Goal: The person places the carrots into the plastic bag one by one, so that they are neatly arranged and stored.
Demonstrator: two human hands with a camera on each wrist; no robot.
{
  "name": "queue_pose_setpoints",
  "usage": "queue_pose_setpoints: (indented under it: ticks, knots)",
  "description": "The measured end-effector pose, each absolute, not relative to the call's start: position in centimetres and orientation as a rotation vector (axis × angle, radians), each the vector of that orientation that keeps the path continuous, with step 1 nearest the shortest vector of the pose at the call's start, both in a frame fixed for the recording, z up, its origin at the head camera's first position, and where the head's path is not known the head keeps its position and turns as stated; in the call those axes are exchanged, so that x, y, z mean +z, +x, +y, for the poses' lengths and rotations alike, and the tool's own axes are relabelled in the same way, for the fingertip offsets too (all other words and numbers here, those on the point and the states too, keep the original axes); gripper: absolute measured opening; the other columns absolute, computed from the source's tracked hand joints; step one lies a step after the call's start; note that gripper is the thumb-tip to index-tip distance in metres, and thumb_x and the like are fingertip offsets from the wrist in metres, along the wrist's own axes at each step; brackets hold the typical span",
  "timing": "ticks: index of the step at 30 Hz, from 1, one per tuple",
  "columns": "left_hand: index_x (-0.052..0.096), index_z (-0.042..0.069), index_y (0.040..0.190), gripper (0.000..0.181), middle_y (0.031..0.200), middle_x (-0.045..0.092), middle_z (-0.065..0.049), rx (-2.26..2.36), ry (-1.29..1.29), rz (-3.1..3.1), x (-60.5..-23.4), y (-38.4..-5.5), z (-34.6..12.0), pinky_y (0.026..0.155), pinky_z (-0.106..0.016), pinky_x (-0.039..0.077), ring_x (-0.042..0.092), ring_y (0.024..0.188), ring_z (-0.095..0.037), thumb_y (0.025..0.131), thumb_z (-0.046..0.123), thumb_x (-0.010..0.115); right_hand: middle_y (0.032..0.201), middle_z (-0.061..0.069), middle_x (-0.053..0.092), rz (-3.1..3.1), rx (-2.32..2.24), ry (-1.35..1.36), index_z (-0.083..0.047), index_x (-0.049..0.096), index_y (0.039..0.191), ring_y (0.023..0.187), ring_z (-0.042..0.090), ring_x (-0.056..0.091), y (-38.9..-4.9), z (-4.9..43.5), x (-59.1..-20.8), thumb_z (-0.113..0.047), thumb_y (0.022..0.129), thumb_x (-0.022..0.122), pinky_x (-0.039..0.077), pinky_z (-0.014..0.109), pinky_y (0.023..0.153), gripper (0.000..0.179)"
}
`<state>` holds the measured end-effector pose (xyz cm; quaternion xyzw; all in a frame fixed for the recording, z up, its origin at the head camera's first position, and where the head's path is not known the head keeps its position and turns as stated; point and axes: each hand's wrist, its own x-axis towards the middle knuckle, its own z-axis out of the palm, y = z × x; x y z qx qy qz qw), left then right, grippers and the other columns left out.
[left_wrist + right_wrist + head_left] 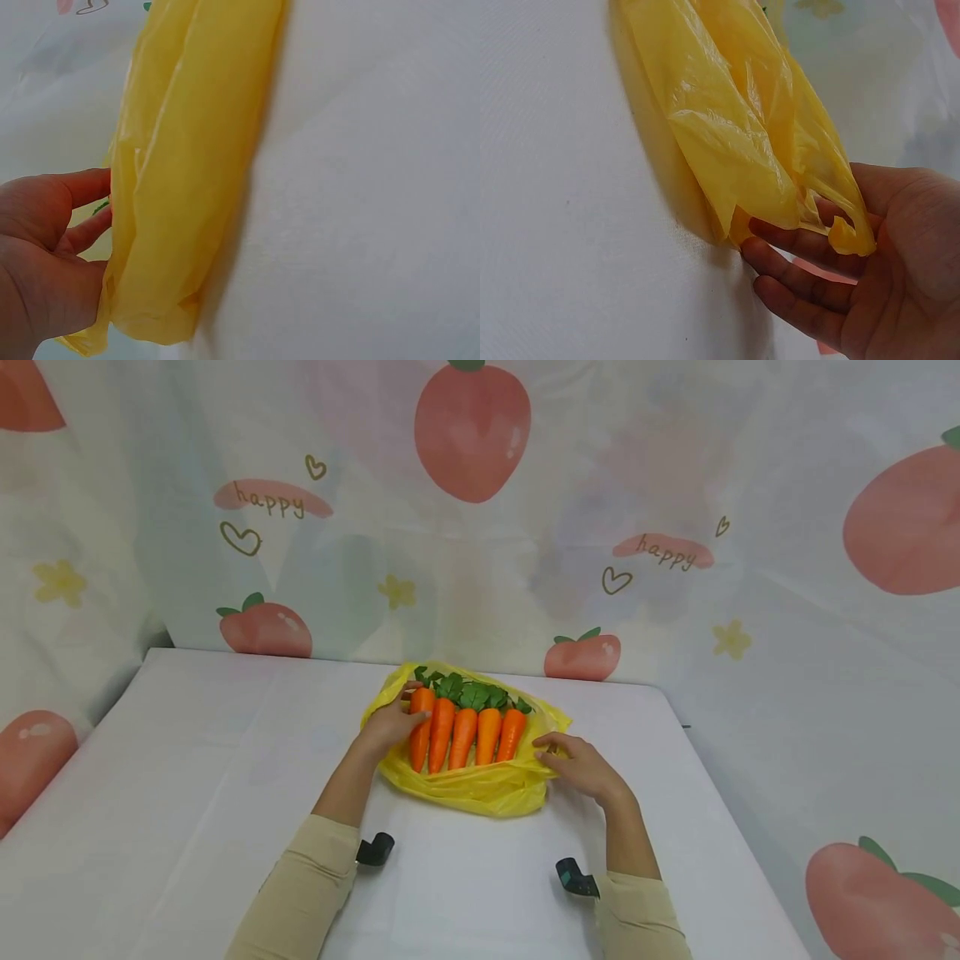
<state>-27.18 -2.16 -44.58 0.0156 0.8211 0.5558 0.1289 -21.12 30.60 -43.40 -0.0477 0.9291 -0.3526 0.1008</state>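
Several orange carrots (465,739) with green leafy tops (474,695) lie side by side in the mouth of a yellow plastic bag (480,793). My left hand (388,724) reaches over the bag's left edge and holds the leftmost carrot (420,743), thumb on its face and fingers near its top. In the left wrist view the bag hides those fingertips. My right hand (581,766) is at the bag's right edge. In the right wrist view a loose fold of the bag (847,232) lies between the thumb and fingers of that hand (900,270).
A white cloth covers the table (225,793) under the bag. Behind and beside it hangs a pale curtain (480,568) with fruit prints. A black wrist camera (375,849) sits by the left sleeve and another black camera (576,878) by the right sleeve.
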Motion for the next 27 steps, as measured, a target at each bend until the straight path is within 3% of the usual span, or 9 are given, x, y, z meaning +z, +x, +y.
queue_pose_setpoints:
  ticks: [11,18,27]
  knots:
    - [0.039,0.029,0.158,0.058,0.161,0.033,-0.012,1.599,0.056,2.364,-45.45,-27.32,-2.31,0.109,-0.049,0.042,0.044,0.138,-0.037,0.105,0.021,0.062,0.137,0.016,0.06,2.742,-1.048,-0.148,-0.008,0.067,0.131,0.123,0.037,0.05,-21.11,30.69,-43.43,-0.025,0.105,0.058,0.037,0.065,0.108,0.032]
    - [0.045,0.034,0.153,0.052,0.145,0.051,-0.026,1.488,0.079,2.44,-45.33,-26.97,-2.63,0.101,-0.052,0.047,0.055,0.124,-0.043,0.105,0.024,0.063,0.137,0.015,0.061,2.735,-1.054,-0.155,-0.008,0.067,0.131,0.125,0.037,0.05,-21.42,30.87,-43.69,-0.027,0.105,0.058,0.037,0.065,0.108,0.033]
    - [0.042,0.035,0.154,0.053,0.148,0.049,-0.028,1.388,0.074,2.503,-45.55,-26.88,-2.75,0.106,-0.058,0.042,0.052,0.127,-0.047,0.105,0.028,0.063,0.137,0.015,0.061,2.731,-1.052,-0.145,-0.008,0.067,0.131,0.125,0.037,0.05,-21.4,30.86,-43.65,-0.027,0.105,0.058,0.037,0.065,0.108,0.033]
